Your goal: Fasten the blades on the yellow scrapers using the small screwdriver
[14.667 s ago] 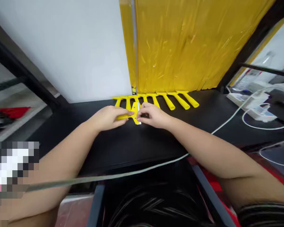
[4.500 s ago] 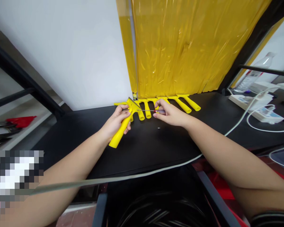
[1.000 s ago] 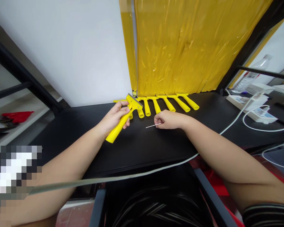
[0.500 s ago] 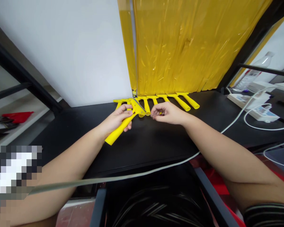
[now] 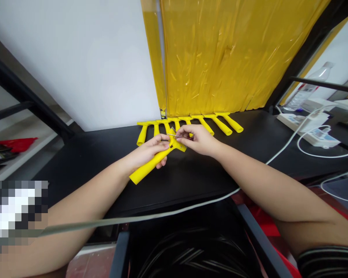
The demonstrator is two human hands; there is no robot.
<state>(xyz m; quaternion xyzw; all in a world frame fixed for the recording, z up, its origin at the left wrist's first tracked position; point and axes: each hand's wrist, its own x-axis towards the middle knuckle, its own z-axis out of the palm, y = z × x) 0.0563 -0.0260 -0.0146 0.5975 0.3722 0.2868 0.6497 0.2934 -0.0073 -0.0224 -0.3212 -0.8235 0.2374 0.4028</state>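
Observation:
My left hand (image 5: 146, 152) is closed around a yellow scraper (image 5: 150, 165), its hollow round handle slanting down to the left and its flared head up to the right. A small screw shows on that head. Between the fingertips of my right hand (image 5: 201, 139) is a thin screwdriver (image 5: 174, 135) with a metal shaft and a dark red handle. Its shaft points left across the scraper's head; whether the tip touches a screw I cannot tell. Behind both hands, several similar yellow scrapers (image 5: 222, 126) lie in a row on the black table (image 5: 191, 173), partly hidden by my hands.
A white wall panel (image 5: 104, 58) and yellow plastic sheeting (image 5: 214, 58) rise behind the table. To the right are a power strip (image 5: 316, 135), a clear bottle (image 5: 310, 88) and white cables. One pale cable (image 5: 174, 211) crosses in front of me, over the table's near edge.
The scraper has turned in my left hand and moved slightly right and down. My right hand has brought the screwdriver left and up, from beside the head's right corner to across the head.

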